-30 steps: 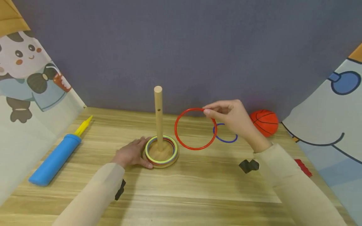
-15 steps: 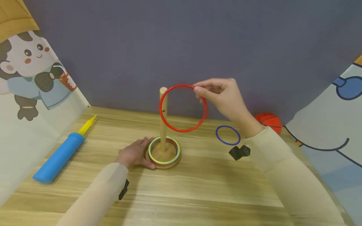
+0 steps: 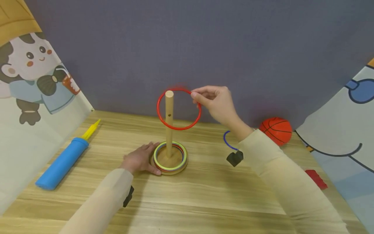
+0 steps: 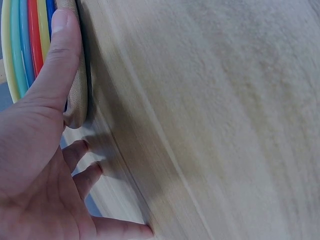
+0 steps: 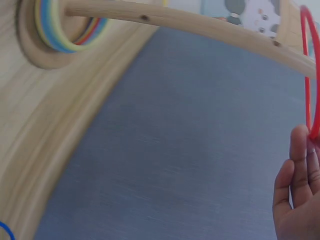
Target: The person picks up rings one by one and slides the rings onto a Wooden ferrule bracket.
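My right hand [image 3: 218, 103] pinches a red ring [image 3: 158, 107] between thumb and fingertips, by its right side. The ring hangs tilted at the top of the wooden post [image 3: 169, 136], its near edge crossing in front of the post and its far edge behind. In the right wrist view, the post's tip reaches into the red ring [image 5: 308, 100]. My left hand [image 3: 140, 159] grips the left side of the round base [image 3: 175, 159], thumb along the near rim, other fingers reaching to the table. Several coloured rings [image 4: 34, 37] lie stacked around the post, a yellow-green one on top.
A blue ring [image 3: 225, 139] lies on the table, partly hidden by my right forearm. An orange ball with basketball lines [image 3: 276, 131] stands at the back right, with a red item [image 3: 316, 179] nearer. On the left lies a blue hand pump [image 3: 62, 164] with a yellow tip.
My right hand has lifted the red ring and brought it leftward, from beside the post to around its top. My left hand stays on the base.
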`<action>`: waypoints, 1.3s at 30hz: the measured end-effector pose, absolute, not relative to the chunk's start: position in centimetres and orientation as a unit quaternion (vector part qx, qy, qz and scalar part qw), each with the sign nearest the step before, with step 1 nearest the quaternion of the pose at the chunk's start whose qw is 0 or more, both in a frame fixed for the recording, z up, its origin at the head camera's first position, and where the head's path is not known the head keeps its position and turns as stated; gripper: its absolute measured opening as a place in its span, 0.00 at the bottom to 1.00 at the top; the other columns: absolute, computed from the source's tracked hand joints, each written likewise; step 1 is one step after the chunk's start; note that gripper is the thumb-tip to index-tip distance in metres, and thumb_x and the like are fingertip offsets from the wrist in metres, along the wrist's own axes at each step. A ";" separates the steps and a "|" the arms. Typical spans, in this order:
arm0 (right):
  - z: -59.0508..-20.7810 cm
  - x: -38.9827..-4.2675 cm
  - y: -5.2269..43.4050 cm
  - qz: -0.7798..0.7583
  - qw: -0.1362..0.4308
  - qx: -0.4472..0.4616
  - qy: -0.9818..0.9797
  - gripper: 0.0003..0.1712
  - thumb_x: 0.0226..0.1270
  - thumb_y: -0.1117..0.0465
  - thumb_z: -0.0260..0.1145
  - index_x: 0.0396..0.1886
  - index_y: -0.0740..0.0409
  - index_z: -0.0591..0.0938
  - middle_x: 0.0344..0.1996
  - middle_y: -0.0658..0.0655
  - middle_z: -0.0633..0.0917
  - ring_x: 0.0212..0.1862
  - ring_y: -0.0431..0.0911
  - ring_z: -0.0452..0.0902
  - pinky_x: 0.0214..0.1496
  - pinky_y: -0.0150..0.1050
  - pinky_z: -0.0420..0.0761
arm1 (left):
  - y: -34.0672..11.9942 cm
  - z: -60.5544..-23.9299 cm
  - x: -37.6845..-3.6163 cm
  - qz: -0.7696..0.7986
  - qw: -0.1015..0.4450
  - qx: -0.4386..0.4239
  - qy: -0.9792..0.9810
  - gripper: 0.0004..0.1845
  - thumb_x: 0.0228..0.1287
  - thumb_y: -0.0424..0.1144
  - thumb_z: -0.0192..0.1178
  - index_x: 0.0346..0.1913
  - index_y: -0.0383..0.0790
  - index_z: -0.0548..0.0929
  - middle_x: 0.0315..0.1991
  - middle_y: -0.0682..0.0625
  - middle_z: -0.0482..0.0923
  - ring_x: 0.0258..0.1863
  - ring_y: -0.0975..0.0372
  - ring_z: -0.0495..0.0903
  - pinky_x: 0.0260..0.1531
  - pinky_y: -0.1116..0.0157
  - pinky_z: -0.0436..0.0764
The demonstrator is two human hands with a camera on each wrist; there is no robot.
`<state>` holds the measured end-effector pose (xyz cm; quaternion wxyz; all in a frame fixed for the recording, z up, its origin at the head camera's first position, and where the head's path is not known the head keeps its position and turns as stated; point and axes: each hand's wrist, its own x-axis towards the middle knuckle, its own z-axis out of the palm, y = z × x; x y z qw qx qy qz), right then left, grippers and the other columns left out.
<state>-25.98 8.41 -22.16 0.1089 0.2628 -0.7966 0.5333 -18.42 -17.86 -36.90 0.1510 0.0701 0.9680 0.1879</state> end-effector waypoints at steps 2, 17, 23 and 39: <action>-23.0 -25.9 8.2 0.519 0.108 0.262 -0.807 0.11 0.67 0.57 0.74 0.42 0.60 0.91 0.28 0.55 0.90 0.35 0.52 0.87 0.36 0.32 0.79 | -17.8 -36.8 -18.4 0.188 0.153 0.070 0.968 0.66 0.39 0.57 0.83 0.80 0.45 0.56 0.79 0.34 0.51 0.75 0.35 0.54 0.50 0.16 0.57; -29.8 -25.0 7.5 0.522 0.031 0.213 -0.825 0.10 0.69 0.58 0.72 0.42 0.61 0.91 0.27 0.53 0.90 0.30 0.41 0.83 0.32 0.30 0.77 | -17.7 -36.7 -18.3 0.181 0.161 0.066 0.968 0.66 0.41 0.58 0.82 0.80 0.41 0.56 0.80 0.36 0.50 0.76 0.37 0.53 0.52 0.17 0.57; -32.3 -24.7 7.0 0.525 0.013 0.208 -0.825 0.10 0.69 0.61 0.71 0.43 0.63 0.90 0.28 0.55 0.90 0.28 0.40 0.82 0.27 0.31 0.71 | -17.7 -36.9 -18.3 0.182 0.157 0.061 0.969 0.67 0.40 0.58 0.82 0.81 0.44 0.55 0.80 0.36 0.50 0.76 0.36 0.53 0.52 0.17 0.57; -37.0 -24.1 5.9 0.521 0.020 0.211 -0.827 0.07 0.68 0.63 0.71 0.40 0.63 0.90 0.26 0.58 0.89 0.26 0.39 0.79 0.27 0.29 0.76 | -17.7 -36.8 -18.4 0.175 0.168 0.056 0.968 0.68 0.41 0.58 0.82 0.80 0.35 0.53 0.80 0.36 0.50 0.77 0.38 0.53 0.53 0.18 0.57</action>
